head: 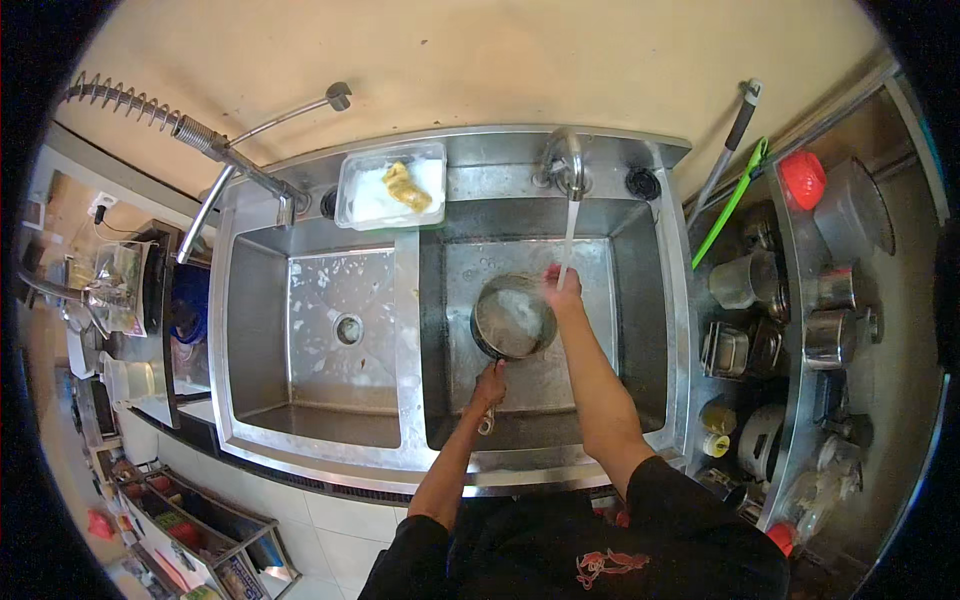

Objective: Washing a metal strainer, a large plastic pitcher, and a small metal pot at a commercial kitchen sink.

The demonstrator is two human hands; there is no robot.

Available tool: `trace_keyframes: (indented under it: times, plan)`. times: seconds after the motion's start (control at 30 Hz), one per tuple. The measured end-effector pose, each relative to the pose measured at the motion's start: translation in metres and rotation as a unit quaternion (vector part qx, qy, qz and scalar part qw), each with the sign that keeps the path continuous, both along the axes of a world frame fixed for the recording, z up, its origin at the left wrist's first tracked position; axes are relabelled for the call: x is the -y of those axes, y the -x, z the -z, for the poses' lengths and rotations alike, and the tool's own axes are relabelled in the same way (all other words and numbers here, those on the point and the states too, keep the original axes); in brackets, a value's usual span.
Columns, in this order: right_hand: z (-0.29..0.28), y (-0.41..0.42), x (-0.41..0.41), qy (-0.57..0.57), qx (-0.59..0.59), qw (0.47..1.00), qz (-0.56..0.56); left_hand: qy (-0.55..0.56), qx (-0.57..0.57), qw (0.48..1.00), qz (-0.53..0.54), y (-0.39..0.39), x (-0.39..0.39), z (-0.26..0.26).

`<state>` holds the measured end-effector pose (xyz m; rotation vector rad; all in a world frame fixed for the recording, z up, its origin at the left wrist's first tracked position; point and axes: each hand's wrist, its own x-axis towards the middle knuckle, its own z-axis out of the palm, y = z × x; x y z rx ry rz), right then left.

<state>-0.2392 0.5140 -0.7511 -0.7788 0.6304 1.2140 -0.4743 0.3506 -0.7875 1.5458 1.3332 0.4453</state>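
My left hand (489, 388) grips the long handle (487, 424) of a metal saucepan (504, 315). The pan sits inside the right basin (639, 315) of a stainless steel double sink, with whitish, cloudy water in it. At the pan's upper right rim is my right hand (564, 286), wet under a stream of water (572, 225) from the curved faucet (575, 163). Blur and splashing hide its fingers, so whether they hold the rim cannot be told.
A clear plastic container (351, 184) with white suds and a yellow sponge or cloth (406, 187) rests on the sink's back ledge. Foam patches spot the left basin (259, 322). A spring-hose faucet (255, 178) rises at left. Shelves (791, 375) of pots stand right, beside a green-handled tool (731, 206).
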Motion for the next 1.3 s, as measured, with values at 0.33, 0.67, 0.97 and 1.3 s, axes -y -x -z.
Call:
trace_keyframes:
  times: [0.33, 0.67, 0.97, 1.3]
  plan:
    - [0.131, -0.077, 0.075, 0.045, 0.395, 0.836, -0.377, 0.266, 0.0, 0.964, 0.013, -0.05, -0.015, 0.0]
    - [0.016, -0.012, 0.166, 0.082, 0.233, 0.96, -0.135, -0.253, -0.047, 0.965, -0.052, -0.135, -0.044, -0.029]
    - [0.152, 0.127, 0.213, -0.131, 0.104, 0.928, -0.333, 0.543, 0.537, 0.54, -0.353, -0.193, -0.122, -0.078]
    - [-0.007, 0.062, 0.181, 0.096, 0.121, 0.893, -0.424, 0.294, 0.374, 0.859, -0.19, -0.103, -0.124, -0.131]
